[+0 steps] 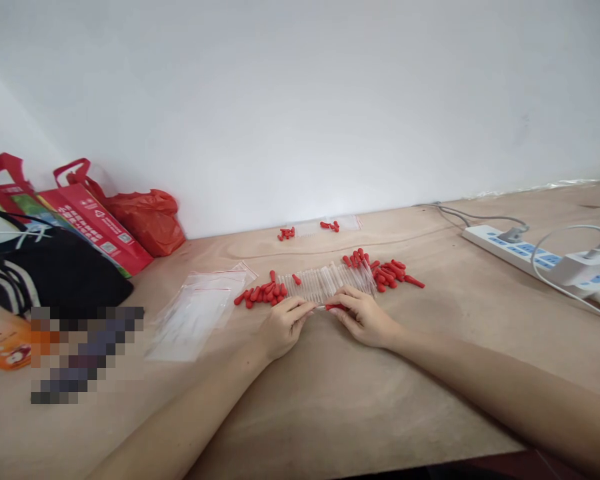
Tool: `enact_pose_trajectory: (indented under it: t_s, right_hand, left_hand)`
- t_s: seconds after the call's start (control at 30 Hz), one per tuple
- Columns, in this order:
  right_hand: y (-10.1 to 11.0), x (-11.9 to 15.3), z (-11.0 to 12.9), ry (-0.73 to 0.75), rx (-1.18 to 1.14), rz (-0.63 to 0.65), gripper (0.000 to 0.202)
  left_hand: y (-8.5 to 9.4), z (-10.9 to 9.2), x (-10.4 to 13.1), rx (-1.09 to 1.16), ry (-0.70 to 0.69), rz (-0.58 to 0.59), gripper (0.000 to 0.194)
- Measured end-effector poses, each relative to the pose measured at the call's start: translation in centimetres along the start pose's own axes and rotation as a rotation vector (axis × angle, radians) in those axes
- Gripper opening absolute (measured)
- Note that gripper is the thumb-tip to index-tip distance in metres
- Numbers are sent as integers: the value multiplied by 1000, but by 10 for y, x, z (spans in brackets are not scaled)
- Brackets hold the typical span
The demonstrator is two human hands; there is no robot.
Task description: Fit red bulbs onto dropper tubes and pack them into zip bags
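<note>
Between my two hands lies a short clear dropper tube (320,307), level and pointing sideways. My left hand (284,325) pinches its left part. In the fingers of my right hand (363,317) is a red rubber bulb (336,307), which meets the tube's right end; the join is partly hidden. Just beyond my hands, a row of clear dropper tubes (310,285) lies side by side. A pile of red bulbs (265,293) is at the row's left, and another heap of red bulbs (393,273) at its right.
Clear zip bags (195,313) lie left of my hands. Against the wall is another bag (307,227) with red bulbs. Shopping bags (95,220), a red plastic bag (147,217) and a black bag (65,267) stand left. A power strip (515,250) with cables lies right.
</note>
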State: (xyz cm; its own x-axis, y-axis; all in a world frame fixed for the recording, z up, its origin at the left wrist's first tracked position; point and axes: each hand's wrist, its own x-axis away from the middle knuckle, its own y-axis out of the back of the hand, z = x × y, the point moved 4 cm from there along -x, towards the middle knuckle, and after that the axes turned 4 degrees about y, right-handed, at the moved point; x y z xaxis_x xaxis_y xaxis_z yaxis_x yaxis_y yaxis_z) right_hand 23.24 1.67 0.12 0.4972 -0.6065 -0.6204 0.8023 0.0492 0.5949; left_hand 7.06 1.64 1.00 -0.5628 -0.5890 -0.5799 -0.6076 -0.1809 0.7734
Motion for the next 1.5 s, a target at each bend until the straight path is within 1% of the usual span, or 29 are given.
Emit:
enact_pose_trajectory:
  t_s: [0.23,0.4,0.6,0.9,1.0,1.2,1.4,1.5]
  right_hand:
    - [3,-1,2,7,-2,-8,20]
    - [2,-1,0,12,-4,23,17]
    - [1,0,-3,-6,-34,5,17]
    - [3,3,-2,89,-27,-33,23]
    - [3,3,-2,111,-27,-17,22]
    - [2,4,0,106,33,28,17]
    - [2,3,4,134,62,50,17]
    - [1,3,5,140,91,67,17]
  left_hand:
    - [0,-2,-1,17,20,0,25]
    - [-2,-4,0,36,6,31,27]
    - [-3,-3,0,36,-16,43,29]
    - [-4,-4,1,-9,-62,64,30]
    - [-3,-6,2,-47,-68,71,30]
    - [-6,-9,2,-147,-81,78,32]
    - [-9,-13,1,-185,-127,62,32]
    - [-11,-15,0,-180,-109,62,33]
